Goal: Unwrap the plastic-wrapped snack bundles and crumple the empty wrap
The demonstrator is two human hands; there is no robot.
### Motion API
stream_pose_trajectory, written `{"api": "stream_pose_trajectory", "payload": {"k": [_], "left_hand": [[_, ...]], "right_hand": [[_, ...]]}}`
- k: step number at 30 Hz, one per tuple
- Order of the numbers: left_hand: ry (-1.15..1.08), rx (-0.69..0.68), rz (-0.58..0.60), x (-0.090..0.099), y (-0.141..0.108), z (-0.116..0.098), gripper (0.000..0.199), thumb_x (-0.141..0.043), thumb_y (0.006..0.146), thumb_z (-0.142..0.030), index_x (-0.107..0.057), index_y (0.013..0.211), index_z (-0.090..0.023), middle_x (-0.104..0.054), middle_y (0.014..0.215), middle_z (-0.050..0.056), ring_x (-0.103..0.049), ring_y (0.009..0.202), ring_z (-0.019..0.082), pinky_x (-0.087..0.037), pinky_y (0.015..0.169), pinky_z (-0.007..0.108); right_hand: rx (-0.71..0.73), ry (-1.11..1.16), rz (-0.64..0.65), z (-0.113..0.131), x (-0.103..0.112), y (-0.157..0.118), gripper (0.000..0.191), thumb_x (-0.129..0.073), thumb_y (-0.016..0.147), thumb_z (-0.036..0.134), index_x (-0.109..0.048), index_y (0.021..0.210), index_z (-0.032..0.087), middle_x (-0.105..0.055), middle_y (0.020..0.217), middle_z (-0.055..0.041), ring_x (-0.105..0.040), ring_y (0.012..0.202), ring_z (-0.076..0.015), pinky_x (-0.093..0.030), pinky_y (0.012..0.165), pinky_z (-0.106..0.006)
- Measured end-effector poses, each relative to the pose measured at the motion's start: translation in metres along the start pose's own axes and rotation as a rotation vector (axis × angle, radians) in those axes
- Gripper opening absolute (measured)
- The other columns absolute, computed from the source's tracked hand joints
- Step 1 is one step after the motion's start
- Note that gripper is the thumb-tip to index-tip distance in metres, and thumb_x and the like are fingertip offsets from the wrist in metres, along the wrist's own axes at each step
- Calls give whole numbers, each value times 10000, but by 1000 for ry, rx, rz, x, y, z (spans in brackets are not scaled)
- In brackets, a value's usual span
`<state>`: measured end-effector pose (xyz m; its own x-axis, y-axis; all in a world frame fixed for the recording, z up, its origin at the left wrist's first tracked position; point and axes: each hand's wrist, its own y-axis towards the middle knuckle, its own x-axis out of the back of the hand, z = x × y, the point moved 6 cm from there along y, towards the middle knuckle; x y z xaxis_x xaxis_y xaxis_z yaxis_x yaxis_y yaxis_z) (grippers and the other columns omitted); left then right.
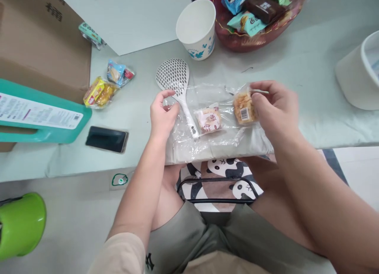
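Against pale cloth, a barcoded, clear-wrapped snack looks golden-brown.

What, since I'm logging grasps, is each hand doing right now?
Left hand: curled at the clear bag; whether it grips cannot be told.
Right hand: closed, holding the barcoded snack.

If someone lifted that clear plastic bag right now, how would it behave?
The clear plastic bag would probably be floppy, given its many creases. Being thin and see-through, it should itself weigh little. Glossy glints hint at a slippery surface.
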<state>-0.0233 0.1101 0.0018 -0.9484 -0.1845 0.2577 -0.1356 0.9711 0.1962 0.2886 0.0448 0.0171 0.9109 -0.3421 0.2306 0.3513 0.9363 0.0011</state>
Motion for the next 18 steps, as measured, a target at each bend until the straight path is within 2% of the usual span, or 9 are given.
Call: {"api": "stream_pose_trajectory", "payload": {"k": [4, 6, 9, 11, 12, 13, 15, 18], "left_hand": [[18, 3, -9, 0, 5, 2, 410, -689, 706, -31, -720, 1038, -270, -740, 1020, -26, -404, 458, 49, -342, 440, 244], [40, 8, -24, 2, 7, 3, 431, -676, 673, -12, -726, 1020, -263, -747, 1086, -18, -463, 504, 59, -379, 457, 237], [107, -11, -18, 4, 9, 0, 408, -670, 685, -15, -717, 1013, -253, -743, 1146, -3, -639, 740, 117, -500, 580, 229], [155, -7, -1, 3, 9, -3, 408, -665, 713, -18, -708, 1042, -255, -737, 1163, 1, -684, 890, 154, -550, 668, 243], [174, 4, 6, 3, 8, -4, 422, -660, 719, -15, -704, 1062, -259, -733, 1176, 1, -688, 903, 158, -560, 682, 250], [189, 20, 11, 3, 8, -4, 441, -656, 720, -10, -701, 1079, -263, -728, 1193, -1, -686, 868, 152, -559, 668, 255], [205, 48, 11, 2, 6, -6, 479, -641, 708, 4, -702, 1095, -271, -718, 1223, -8, -634, 701, 113, -519, 575, 253], [189, 75, 6, 1, 5, -8, 517, -619, 671, 15, -711, 1086, -279, -714, 1241, -22, -461, 491, 49, -387, 435, 243]], "right_hand": [[58, -29, -57, -5, 8, 7, 222, -683, 893, 387, -701, 1102, 314, -754, 931, -59, -735, 888, -297, -611, 754, -467], [44, -68, -105, -5, 13, 11, 228, -688, 878, 327, -700, 1103, 294, -755, 968, -69, -739, 914, -299, -600, 762, -454], [-25, -120, -169, -3, 18, 14, 312, -667, 824, 209, -701, 1135, 214, -755, 1105, -117, -750, 922, -285, -585, 764, -436], [-57, -175, -191, 0, 21, 15, 363, -639, 805, 196, -694, 1164, 185, -747, 1164, -131, -750, 899, -268, -587, 788, -450], [-46, -208, -191, 2, 21, 15, 370, -630, 809, 208, -688, 1173, 189, -742, 1185, -126, -746, 903, -261, -590, 818, -465], [-9, -241, -178, 5, 20, 14, 369, -628, 816, 221, -681, 1181, 206, -733, 1215, -118, -740, 940, -261, -589, 866, -486], [148, -301, -110, 14, 14, 14, 349, -655, 814, 236, -672, 1163, 248, -682, 1316, -106, -693, 1145, -293, -552, 1002, -544], [344, -360, 58, 22, -3, 11, 271, -701, 817, 241, -687, 1084, 286, -569, 1471, -91, -479, 1459, -353, -397, 1187, -623]]}}
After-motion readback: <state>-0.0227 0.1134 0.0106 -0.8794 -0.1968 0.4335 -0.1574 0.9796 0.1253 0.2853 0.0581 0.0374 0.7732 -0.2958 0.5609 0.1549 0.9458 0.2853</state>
